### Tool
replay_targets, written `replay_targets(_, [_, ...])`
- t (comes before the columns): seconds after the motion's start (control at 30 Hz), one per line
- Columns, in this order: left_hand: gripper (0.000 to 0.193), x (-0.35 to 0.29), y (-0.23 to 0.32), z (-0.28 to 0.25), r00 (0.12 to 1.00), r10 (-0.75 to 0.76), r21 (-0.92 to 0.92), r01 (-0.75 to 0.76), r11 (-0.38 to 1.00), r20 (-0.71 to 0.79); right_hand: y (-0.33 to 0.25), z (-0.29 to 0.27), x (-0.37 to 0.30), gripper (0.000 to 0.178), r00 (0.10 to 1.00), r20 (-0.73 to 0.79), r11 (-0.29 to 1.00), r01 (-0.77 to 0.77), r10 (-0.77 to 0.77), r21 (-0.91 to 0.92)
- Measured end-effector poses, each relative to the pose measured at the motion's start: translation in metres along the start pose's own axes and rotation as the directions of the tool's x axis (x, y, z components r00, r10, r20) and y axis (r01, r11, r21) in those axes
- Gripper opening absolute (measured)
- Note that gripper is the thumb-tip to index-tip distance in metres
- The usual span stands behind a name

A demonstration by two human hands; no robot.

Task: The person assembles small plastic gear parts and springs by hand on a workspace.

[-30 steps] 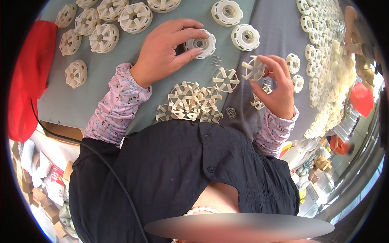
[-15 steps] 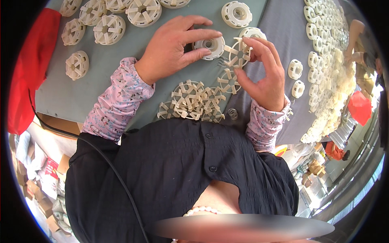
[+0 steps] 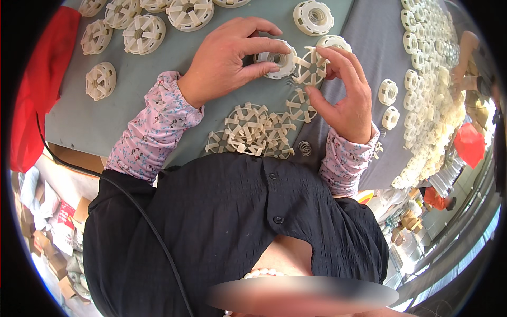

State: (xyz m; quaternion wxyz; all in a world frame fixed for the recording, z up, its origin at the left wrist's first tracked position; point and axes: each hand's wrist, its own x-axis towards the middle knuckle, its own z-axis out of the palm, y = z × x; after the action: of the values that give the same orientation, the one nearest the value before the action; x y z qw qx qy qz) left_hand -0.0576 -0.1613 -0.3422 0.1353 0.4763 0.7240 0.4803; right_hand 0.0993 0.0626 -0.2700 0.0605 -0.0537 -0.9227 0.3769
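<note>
Left hand (image 3: 227,61): curved about the left side of a white ring (image 3: 285,62) on the desk (image 3: 132,76); thumb and fingertips apart, lying over the ring. Cannot tell whether this grip clamps it. A coil shows in the ring's middle.

Right hand (image 3: 346,92): grip closed on a spoked wheel (image 3: 310,70), index finger at its far edge, thumb at its near edge. Wheel is tilted, just right of the white ring; cannot tell whether the two touch.

Surroundings: a loose wheel (image 3: 301,105) lies just nearer than the held one, with a wheel pile (image 3: 251,129) to its left. A loose spring (image 3: 304,148) lies to the right of the pile. Another ring with a coil (image 3: 313,18) sits farther off. Finished-looking discs (image 3: 143,34) stand far left; many small rings (image 3: 414,98) cover the right side.
</note>
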Motion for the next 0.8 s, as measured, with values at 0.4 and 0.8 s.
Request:
replay_targets(0.4, [0.064, 0.002, 0.002, -0.009, 0.999, -0.028, -0.154, 0.025, 0.988, -0.018, -0.01, 0.008, 0.01, 0.064, 0.997, 0.069, 0.999, 0.033, -0.033, -0.003])
replay_targets(0.8, [0.067, 0.002, -0.007, -0.006, 0.997, 0.079, -0.045, -0.079, 0.996, 0.018, -0.013, 0.029, 0.022, 0.06, 0.966, 0.12, 0.907, 0.256, -0.228, -0.334])
